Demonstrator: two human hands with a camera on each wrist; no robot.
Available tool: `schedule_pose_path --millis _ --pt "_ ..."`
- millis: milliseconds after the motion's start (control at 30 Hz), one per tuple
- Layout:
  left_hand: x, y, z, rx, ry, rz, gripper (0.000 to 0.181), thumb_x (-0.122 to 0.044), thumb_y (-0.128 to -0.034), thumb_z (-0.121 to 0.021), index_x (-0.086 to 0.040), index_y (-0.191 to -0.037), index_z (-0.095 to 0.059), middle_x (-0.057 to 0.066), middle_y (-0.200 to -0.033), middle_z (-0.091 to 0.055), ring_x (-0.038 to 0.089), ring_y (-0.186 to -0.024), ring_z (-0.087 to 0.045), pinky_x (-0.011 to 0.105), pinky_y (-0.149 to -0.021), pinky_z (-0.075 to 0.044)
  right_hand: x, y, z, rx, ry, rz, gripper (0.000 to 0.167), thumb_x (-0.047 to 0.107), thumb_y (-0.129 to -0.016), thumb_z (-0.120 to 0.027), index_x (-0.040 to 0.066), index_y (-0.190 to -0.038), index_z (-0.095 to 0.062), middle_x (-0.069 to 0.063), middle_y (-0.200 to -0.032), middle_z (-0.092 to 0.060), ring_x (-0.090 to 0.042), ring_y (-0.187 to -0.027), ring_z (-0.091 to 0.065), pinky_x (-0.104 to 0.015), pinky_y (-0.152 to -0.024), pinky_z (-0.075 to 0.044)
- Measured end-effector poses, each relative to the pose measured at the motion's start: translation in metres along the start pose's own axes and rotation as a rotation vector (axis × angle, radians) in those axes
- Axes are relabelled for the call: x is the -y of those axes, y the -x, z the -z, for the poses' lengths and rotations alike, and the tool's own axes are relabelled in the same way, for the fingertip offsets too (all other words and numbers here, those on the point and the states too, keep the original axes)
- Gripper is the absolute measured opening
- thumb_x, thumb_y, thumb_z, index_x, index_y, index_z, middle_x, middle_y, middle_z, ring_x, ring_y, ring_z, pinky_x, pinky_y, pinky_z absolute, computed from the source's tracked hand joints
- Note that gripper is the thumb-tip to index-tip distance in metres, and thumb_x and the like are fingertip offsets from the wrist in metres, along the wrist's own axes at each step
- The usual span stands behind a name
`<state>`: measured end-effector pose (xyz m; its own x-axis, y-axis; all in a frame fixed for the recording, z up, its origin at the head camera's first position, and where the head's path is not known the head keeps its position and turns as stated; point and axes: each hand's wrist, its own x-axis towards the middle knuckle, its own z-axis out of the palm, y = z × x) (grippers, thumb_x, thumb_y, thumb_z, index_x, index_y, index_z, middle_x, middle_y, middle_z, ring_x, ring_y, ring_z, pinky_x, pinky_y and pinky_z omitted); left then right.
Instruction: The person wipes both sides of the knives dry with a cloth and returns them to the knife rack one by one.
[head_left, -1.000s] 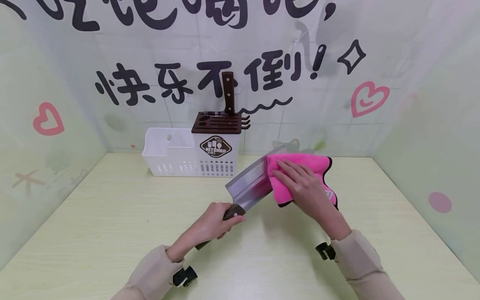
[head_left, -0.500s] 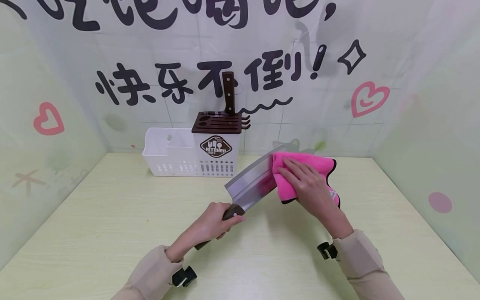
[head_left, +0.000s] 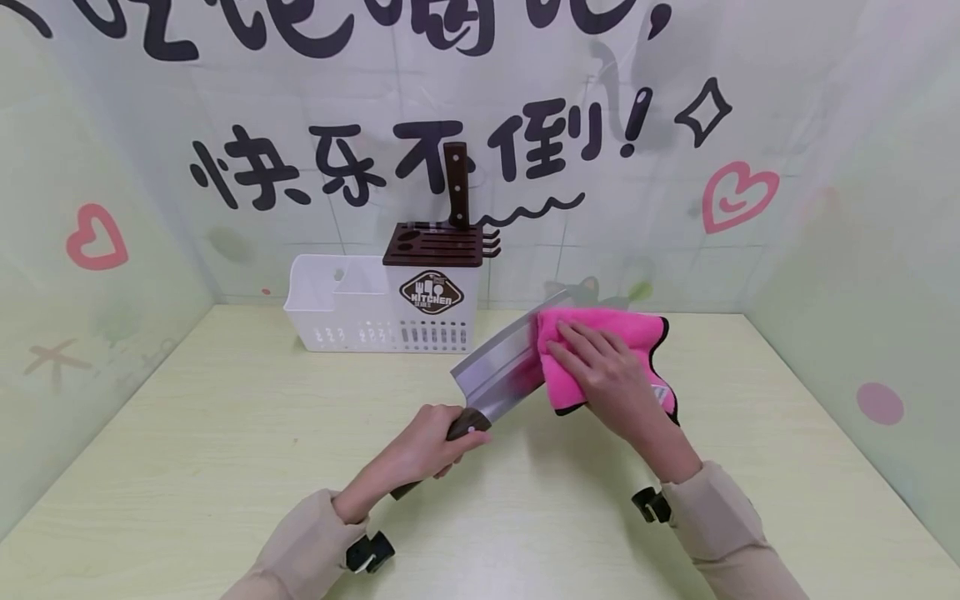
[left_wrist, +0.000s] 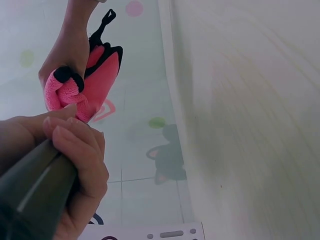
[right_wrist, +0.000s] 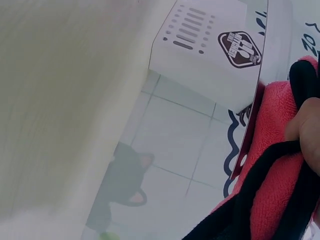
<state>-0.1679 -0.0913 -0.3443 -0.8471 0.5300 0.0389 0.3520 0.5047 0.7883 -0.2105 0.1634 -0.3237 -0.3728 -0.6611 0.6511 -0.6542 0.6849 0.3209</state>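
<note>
Biggest thing we've got here is the pale backdrop wall (head_left: pixel 637 229), with big dark Chinese characters (head_left: pixel 536 142) printed across it, running along the whole back edge of the bench (head_left: pixel 247 425). The bench itself is light wood grain. Next down, a pair of beige sleeves (head_left: pixel 303 546) comes in over the front edge, one on each side of the middle. Then we have a white rack (head_left: pixel 397 325) standing by the back edge, nearer the back left corner than the back right one: open basket on its left, box with a brown slotted top on its right. After that comes the cleaver (head_left: pixel 502 362), held up over the middle of the bench, handle pointing to the front edge and blade slanting off toward the back right. Over the blade's far part we see a pink cloth (head_left: pixel 630 325) with black trim, a bit of metal poking out past it at the top. As for the hands, the left hand (head_left: pixel 427 442) has its fingers wrapped round the cleaver's handle, and the right hand (head_left: pixel 607 375) is gripping the cloth against the blade, fingers laid across the top. Smaller still, we spot a brown knife handle (head_left: pixel 457 185) sticking straight up from the rack's top, then a dark KITCHEN label (head_left: pixel 431 292) on the front, and a little black clip (head_left: pixel 369 552) at each cuff
</note>
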Motion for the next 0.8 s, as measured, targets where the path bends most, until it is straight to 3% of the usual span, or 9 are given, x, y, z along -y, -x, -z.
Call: schedule_pose_path --millis 800 --pt "-0.003 -0.002 -0.002 0.022 0.036 0.027 0.028 -0.025 -0.0876 -0.057 -0.002 -0.074 -0.049 -0.002 -0.050 -0.042 0.006 -0.035 -0.037 0.018 -0.034 -0.031 0.035 -0.014 0.001 0.021 0.094 0.174 0.050 0.011 -0.066 -0.078 0.011 -0.113 -0.062 -0.011 -0.116 -0.058 -0.027 -0.109 -0.053 -0.038 -0.087 -0.046"
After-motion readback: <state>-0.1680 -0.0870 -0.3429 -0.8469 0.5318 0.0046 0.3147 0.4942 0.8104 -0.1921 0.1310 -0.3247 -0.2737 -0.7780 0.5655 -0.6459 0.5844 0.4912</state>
